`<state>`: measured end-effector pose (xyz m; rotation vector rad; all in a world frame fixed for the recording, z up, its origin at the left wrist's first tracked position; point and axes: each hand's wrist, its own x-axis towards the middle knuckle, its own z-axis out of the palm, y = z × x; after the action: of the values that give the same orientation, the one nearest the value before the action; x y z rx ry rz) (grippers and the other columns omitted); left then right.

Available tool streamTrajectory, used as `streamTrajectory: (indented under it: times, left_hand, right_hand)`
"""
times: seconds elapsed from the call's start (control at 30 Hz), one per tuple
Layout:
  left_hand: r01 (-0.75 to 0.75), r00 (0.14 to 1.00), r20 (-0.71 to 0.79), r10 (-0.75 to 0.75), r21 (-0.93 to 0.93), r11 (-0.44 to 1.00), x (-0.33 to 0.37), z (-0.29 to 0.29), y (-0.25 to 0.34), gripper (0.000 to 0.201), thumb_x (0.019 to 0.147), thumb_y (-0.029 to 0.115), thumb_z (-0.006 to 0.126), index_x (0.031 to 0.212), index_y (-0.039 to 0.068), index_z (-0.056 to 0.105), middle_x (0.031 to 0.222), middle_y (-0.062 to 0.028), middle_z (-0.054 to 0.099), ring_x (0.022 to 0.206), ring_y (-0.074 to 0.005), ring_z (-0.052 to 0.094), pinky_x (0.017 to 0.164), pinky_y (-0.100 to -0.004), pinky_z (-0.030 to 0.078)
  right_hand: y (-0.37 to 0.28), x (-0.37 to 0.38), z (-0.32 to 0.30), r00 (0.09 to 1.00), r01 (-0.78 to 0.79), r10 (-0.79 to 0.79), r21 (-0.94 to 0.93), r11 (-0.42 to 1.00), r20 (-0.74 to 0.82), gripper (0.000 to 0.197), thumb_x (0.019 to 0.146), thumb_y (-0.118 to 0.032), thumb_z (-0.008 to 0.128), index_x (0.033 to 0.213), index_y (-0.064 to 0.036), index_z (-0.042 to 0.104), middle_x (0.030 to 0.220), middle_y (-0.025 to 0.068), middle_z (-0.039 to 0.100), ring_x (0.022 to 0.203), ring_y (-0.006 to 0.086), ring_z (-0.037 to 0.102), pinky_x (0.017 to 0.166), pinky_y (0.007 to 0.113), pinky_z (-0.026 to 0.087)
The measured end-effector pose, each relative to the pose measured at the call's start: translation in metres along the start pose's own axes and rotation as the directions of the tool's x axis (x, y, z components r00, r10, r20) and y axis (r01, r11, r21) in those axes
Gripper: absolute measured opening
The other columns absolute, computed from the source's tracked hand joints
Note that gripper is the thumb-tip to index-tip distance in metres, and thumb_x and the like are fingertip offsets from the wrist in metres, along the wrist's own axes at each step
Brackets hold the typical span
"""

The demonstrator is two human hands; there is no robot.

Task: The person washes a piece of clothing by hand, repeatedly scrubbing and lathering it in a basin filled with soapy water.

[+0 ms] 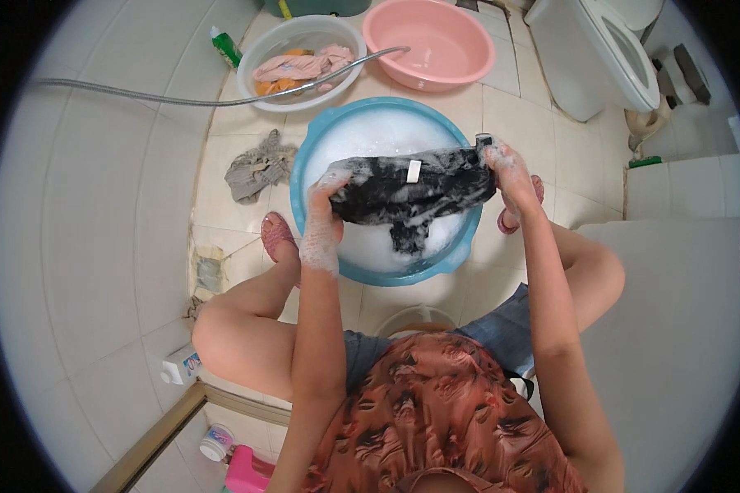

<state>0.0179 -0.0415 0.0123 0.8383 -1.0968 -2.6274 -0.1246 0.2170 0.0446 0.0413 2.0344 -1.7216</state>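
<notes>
A wet black garment [452, 185] with a small white label is stretched sideways over a blue basin [306, 148] full of white suds [378, 131]. Its left end is gripped by my left hand [325, 209], which is coated in foam up to the wrist. At the other end my right hand [510, 171] closes on the cloth near the basin's right rim, with foam on the fingers. A flap of the garment hangs down in the middle and reaches the suds. The exact kind of garment cannot be made out.
Behind the basin stand a white tub [251, 70] holding pink and orange clothes [304, 70] and a pink basin [448, 49]; a shower hose [214, 103] crosses over them. A grey cloth [259, 168] lies on the tiles at left. A toilet [588, 62] is at far right.
</notes>
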Motion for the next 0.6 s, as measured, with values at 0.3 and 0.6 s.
streamTrajectory:
  times: [0.3,0.6]
  left_hand:
    - [-0.033,0.915,-0.400,-0.045,-0.187,0.982,0.020,-0.002,-0.076,0.058,0.072,-0.007,0.056,0.124,0.014,0.041,0.113,-0.0102,0.049,0.096,-0.0216,0.051,0.085,-0.0309,0.043]
    - [-0.151,0.807,-0.534,0.254,0.228,0.962,0.033,0.008,-0.108,0.055,0.079,0.000,0.055,0.130,0.005,0.036,0.125,-0.0146,0.040,0.117,-0.0252,0.039,0.101,-0.0336,0.029]
  right_hand:
    - [0.062,0.039,0.057,0.947,0.319,-0.281,-0.550,0.772,0.154,0.052,0.071,-0.027,0.071,0.113,-0.0058,0.049,0.107,0.0160,0.056,0.103,0.0272,0.052,0.090,0.034,0.039]
    - [0.177,0.042,0.116,0.893,0.313,0.121,-0.791,0.525,0.433,0.041,0.071,-0.023,0.059,0.106,-0.0005,0.058,0.113,0.0240,0.054,0.107,0.0352,0.050,0.096,0.038,0.037]
